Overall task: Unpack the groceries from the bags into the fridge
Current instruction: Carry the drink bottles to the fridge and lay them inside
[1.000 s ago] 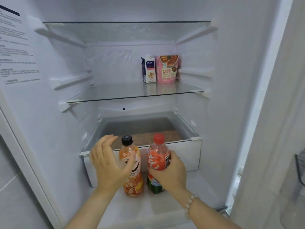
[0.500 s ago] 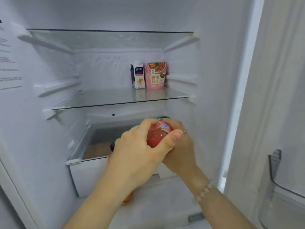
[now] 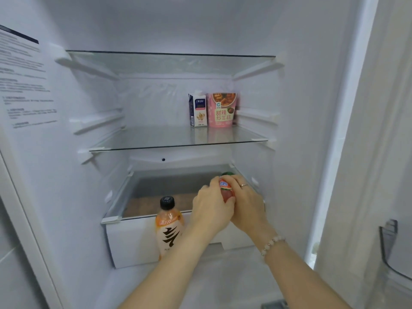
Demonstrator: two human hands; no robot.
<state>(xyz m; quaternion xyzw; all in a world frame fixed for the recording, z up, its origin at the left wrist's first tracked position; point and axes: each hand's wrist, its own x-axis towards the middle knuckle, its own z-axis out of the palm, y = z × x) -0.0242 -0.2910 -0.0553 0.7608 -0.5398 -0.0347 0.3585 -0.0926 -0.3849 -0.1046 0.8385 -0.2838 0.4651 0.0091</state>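
Note:
Both hands hold a red bottle [image 3: 225, 190] tipped over, its green base toward the fridge's back, above the right side of the open crisper drawer [image 3: 133, 237]. My left hand [image 3: 211, 208] wraps it from the left and my right hand [image 3: 247, 204] grips it from the right. An orange drink bottle [image 3: 168, 228] with a black cap stands upright on the fridge floor in front of the drawer, left of my hands.
On the glass middle shelf [image 3: 156, 139] at the back right stand a small blue-and-white carton [image 3: 198, 111] and a pink food pouch [image 3: 221, 110]. An empty glass shelf [image 3: 169, 61] sits above. A door bin [image 3: 394, 253] shows at the far right.
My left hand left the orange bottle and joined the right on the red bottle, which was lifted from the fridge floor, tipped over, and carried up and right over the drawer.

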